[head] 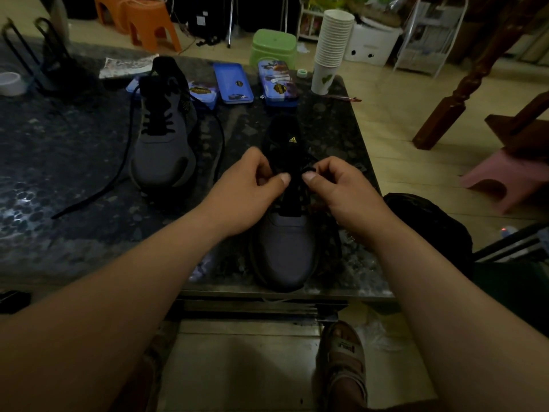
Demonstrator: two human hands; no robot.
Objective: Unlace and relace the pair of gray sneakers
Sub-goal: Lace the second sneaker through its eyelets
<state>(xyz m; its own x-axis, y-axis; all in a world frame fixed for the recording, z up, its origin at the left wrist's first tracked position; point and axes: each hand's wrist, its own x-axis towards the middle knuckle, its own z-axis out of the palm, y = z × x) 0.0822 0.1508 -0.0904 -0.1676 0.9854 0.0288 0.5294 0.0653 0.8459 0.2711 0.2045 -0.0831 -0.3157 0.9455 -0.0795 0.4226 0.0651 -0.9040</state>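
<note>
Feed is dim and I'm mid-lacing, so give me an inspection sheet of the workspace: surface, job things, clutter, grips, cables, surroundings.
Surface: dark speckled table, carrying shoes and clutter.
Job's things: near sneaker at the front edge, toe toward the person; far sneaker behind it to the left, its loose lace trailing across the table.
Clutter: blue tins, cup stack, tape roll and pen along the far edge.
Grips: left hand and right hand each pinch the near lace over the tongue.
Cables: nothing seen on the table.
Surroundings: orange stools, green stool, pink stool, black bag at right.
</note>
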